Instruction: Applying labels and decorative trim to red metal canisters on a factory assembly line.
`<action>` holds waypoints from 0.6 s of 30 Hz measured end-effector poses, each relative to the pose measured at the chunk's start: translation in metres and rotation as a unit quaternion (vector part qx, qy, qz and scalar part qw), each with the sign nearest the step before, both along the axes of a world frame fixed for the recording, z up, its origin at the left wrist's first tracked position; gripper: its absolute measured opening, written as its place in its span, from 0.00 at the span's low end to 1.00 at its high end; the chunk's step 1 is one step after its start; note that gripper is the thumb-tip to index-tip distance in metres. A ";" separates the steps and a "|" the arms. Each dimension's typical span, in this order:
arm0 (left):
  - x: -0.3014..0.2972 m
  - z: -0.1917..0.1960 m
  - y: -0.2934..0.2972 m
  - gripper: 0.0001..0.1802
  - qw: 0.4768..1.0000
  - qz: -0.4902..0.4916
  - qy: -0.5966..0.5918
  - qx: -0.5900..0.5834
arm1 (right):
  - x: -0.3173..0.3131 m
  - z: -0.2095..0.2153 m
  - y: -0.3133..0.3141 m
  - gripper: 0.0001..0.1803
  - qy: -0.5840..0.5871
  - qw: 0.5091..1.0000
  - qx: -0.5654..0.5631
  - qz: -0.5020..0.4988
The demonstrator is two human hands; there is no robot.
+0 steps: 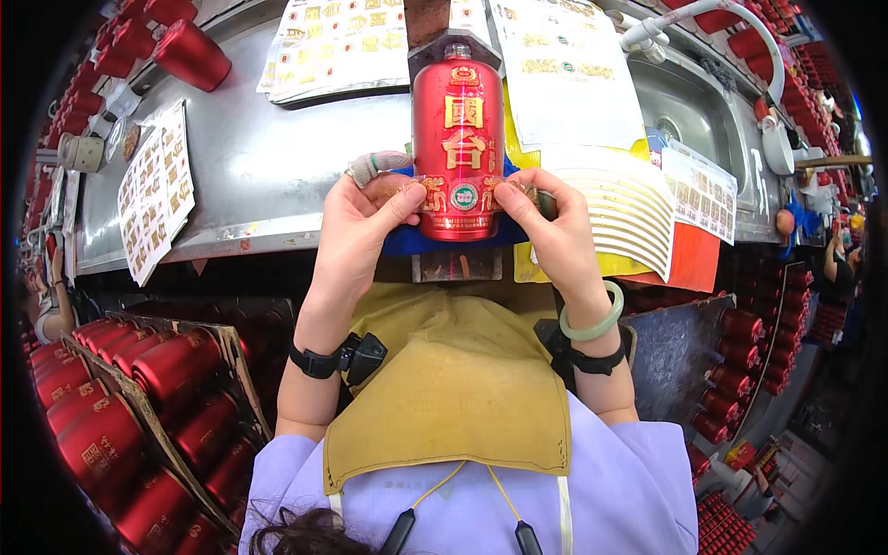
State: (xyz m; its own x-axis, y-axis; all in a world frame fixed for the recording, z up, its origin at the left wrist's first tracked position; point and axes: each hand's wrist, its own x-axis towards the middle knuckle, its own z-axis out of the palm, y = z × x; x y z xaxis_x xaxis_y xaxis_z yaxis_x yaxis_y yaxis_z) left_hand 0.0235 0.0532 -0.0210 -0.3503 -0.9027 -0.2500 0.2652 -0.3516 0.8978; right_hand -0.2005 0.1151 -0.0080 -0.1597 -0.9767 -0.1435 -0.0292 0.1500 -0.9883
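Note:
A red bottle [460, 120] with gold lettering and a green round emblem lies neck away from me on a blue support [407, 244] at the table's edge. Across its lower part runs a thin, partly clear decal [433, 192] with gold figures. My left hand [365, 208] pinches the decal's left end, its thumb against the bottle's side; a grey cover wraps one finger. My right hand [555, 217] pinches the other end, thumb on the bottle's right side, with a dark finger cover. Beneath both hands, the curled fingers are partly hidden.
Decal sheets [338, 46] lie left and right of the bottle. A curved stack of white strips [610, 208] sits on a yellow sheet. Beyond are a sink [684, 102] and tap [731, 14]. Racks of red bottles [180, 361] flank me; a red cup-shaped piece [191, 55] stands at upper left.

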 end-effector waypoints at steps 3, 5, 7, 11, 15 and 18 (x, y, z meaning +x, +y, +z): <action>0.000 0.000 0.001 0.21 1.000 -0.005 -0.011 -0.004 | 0.000 -0.001 0.000 0.11 -0.013 1.000 0.007 0.003; -0.001 0.001 0.002 0.21 1.000 -0.004 -0.015 -0.004 | 0.000 -0.001 -0.001 0.11 -0.010 1.000 0.004 0.002; -0.001 0.002 0.001 0.21 1.000 -0.007 -0.015 -0.005 | 0.001 0.001 0.000 0.11 -0.003 1.000 0.000 -0.003; -0.003 0.003 0.002 0.21 1.000 -0.004 -0.027 -0.011 | 0.000 0.002 0.000 0.11 -0.007 1.000 0.006 -0.001; -0.003 0.002 0.002 0.21 1.000 0.000 -0.028 -0.011 | 0.001 0.000 -0.001 0.12 -0.010 1.000 0.005 -0.014; -0.003 0.003 0.002 0.21 0.999 0.007 -0.038 -0.013 | -0.003 0.007 0.000 0.17 0.113 0.991 0.075 -0.016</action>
